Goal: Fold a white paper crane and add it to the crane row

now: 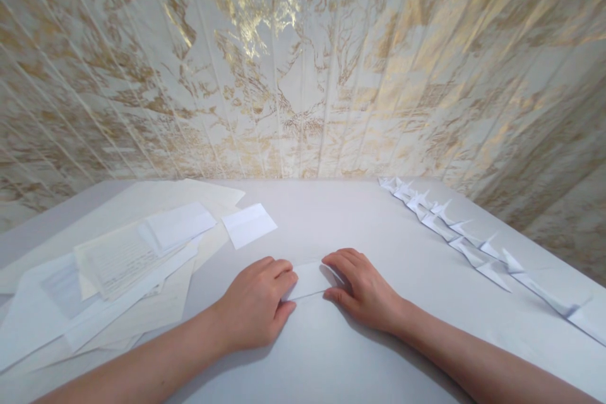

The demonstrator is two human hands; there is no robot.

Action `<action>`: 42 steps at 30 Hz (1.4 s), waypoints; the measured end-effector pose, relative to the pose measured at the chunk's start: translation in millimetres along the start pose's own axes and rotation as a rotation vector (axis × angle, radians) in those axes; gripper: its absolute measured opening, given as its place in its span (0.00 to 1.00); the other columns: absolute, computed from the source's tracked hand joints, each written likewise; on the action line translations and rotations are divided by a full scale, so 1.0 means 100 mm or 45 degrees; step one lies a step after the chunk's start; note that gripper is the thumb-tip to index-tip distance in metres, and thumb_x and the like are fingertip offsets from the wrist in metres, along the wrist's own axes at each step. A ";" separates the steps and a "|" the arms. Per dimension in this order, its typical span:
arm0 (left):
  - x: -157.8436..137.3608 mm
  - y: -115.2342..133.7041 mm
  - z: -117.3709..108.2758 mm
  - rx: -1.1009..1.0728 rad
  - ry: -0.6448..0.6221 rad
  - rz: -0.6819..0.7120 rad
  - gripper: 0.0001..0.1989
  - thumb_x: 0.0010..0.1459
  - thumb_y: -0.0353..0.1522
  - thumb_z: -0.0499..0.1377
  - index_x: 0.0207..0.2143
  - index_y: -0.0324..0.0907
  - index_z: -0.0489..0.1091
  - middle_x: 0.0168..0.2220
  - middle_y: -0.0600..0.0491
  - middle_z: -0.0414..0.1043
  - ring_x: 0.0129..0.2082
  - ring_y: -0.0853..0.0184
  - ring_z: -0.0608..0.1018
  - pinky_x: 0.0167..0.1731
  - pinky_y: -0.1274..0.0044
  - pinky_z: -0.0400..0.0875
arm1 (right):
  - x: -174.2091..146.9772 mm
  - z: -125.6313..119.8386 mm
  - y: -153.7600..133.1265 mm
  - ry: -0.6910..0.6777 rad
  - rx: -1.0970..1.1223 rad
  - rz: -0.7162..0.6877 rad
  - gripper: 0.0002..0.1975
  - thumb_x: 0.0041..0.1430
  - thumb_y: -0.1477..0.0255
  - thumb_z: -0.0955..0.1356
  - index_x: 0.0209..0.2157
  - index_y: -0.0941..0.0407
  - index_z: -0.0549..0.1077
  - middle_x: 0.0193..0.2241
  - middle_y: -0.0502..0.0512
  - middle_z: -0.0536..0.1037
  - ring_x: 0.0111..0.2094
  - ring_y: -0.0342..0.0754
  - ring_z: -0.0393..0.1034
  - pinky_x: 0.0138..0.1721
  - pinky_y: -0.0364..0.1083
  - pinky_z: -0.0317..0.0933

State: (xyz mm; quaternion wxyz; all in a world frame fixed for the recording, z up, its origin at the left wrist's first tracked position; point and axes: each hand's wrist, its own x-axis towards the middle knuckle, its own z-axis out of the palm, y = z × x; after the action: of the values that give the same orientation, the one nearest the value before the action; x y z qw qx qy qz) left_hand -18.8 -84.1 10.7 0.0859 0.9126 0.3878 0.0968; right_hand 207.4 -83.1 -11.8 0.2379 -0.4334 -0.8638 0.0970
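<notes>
Between my two hands a small folded piece of white paper (310, 280) lies low over the white table. My left hand (260, 300) has its fingers and thumb closed around the paper's left end. At the right end, my right hand (355, 287) pinches it, thumb at the near edge and fingers at the far edge. The paper's two ends are hidden under the fingers. Just beyond my left hand rests a loose white sheet (249, 225) with a faint crease across it.
Overlapping papers (118, 265), some with print or writing, cover the left of the table (326, 214). Two rows of folded white paper shapes with raised points (457, 243) run along the right side. A gold-patterned curtain (303, 76) hangs at the table's back edge.
</notes>
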 end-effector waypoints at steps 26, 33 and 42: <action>0.43 -0.23 0.02 -1.863 0.453 -0.844 0.10 0.42 0.31 0.63 0.29 0.36 0.68 0.24 0.52 0.74 0.23 0.71 0.75 0.26 0.80 0.69 | 0.56 0.16 0.03 0.217 1.782 0.675 0.24 0.48 0.51 0.66 0.31 0.60 0.71 0.28 0.57 0.74 0.28 0.45 0.68 0.28 0.43 0.58; 0.42 -0.17 0.08 -1.941 0.275 -0.772 0.09 0.42 0.32 0.64 0.26 0.35 0.68 0.23 0.53 0.73 0.24 0.71 0.74 0.29 0.78 0.68 | 0.55 0.19 -0.06 0.257 1.519 0.730 0.11 0.41 0.68 0.71 0.20 0.60 0.68 0.15 0.46 0.67 0.18 0.38 0.56 0.22 0.41 0.49; 0.42 -0.20 0.05 -1.718 0.432 -0.841 0.10 0.39 0.35 0.64 0.19 0.37 0.67 0.14 0.58 0.65 0.16 0.75 0.66 0.20 0.81 0.59 | 0.48 0.23 -0.05 0.061 1.456 0.555 0.10 0.47 0.68 0.69 0.30 0.58 0.68 0.16 0.44 0.66 0.19 0.39 0.59 0.23 0.41 0.53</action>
State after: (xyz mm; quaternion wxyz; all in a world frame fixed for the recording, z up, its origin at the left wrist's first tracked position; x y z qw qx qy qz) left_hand -3.1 -40.4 5.3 0.5877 0.4722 0.5049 0.4203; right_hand 168.1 -47.6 -14.0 0.4269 -0.4058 -0.5607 0.5819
